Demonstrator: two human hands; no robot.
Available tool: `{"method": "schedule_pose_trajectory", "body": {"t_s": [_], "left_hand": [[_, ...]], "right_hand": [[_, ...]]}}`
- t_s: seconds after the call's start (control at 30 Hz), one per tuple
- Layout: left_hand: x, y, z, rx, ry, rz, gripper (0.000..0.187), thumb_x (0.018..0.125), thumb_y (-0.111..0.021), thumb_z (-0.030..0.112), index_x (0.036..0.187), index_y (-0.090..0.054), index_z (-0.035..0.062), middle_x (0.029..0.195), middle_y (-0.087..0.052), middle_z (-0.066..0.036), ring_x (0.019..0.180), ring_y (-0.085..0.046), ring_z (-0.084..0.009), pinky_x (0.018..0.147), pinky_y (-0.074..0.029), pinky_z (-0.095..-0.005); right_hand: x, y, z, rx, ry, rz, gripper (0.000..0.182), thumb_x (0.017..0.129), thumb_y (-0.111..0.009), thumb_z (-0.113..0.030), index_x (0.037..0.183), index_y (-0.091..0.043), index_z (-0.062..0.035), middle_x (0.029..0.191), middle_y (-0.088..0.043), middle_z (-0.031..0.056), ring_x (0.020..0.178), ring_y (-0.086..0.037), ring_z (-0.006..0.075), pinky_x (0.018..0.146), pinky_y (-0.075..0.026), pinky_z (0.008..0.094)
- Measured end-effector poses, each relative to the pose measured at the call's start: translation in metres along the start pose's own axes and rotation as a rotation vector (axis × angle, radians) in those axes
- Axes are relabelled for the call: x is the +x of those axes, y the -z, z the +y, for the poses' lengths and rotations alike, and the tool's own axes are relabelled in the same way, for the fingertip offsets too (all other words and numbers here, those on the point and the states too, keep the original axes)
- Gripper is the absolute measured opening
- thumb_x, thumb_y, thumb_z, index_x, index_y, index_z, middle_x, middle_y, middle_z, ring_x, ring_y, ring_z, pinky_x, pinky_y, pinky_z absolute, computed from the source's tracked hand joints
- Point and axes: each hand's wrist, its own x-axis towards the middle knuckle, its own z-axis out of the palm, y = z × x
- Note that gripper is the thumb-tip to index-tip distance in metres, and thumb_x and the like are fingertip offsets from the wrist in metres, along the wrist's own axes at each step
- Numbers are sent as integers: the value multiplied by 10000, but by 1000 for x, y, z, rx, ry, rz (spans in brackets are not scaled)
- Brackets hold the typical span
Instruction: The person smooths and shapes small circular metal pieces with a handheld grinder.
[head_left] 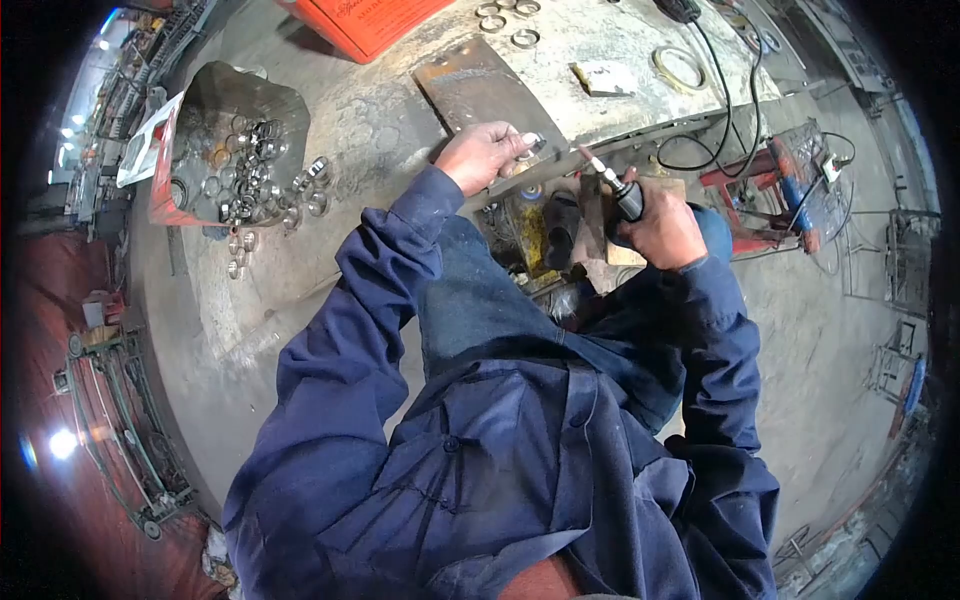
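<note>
My left hand point(482, 158) is closed over a dark steel plate point(480, 90) at the table's near edge. Its thumb and fingers pinch a small shiny metal piece point(537, 143) that looks like a ring, partly hidden by the fingertips. To the right, my right hand point(662, 226) wraps round the black body of a die grinder point(628, 198). The grinder's silver collet and thin pinkish tip point(588, 157) point up and left toward the left hand, with a gap between tip and metal piece.
Many metal rings point(255, 175) spill from an open bag point(225, 90) at left. Several more rings point(525, 38) lie near a red box point(365, 25). A wire coil point(680, 68) and black cable point(722, 130) are at right, above a red metal frame point(765, 195).
</note>
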Motion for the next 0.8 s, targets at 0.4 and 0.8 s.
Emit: {"method": "schedule_pose_trajectory", "body": {"t_s": [0.4, 0.8], "left_hand": [[0, 6, 11, -50, 6, -139, 297, 945, -529, 363, 925, -587, 72, 638, -550, 30, 453, -449, -20, 388, -316, -169], [3, -8, 16, -53, 52, -22, 274, 929, -566, 340, 816, -568, 90, 605, -535, 41, 449, -449, -28, 389, -325, -186]], "right_hand": [[14, -16, -3, -35, 25, -94, 324, 681, -713, -197, 920, -580, -22, 870, -648, 214, 908, -603, 408, 906, -417, 475], [22, -26, 1, -78, 39, -89, 246, 689, -605, -129, 895, -564, -2, 837, -637, 244, 871, -614, 406, 766, -471, 479]]}}
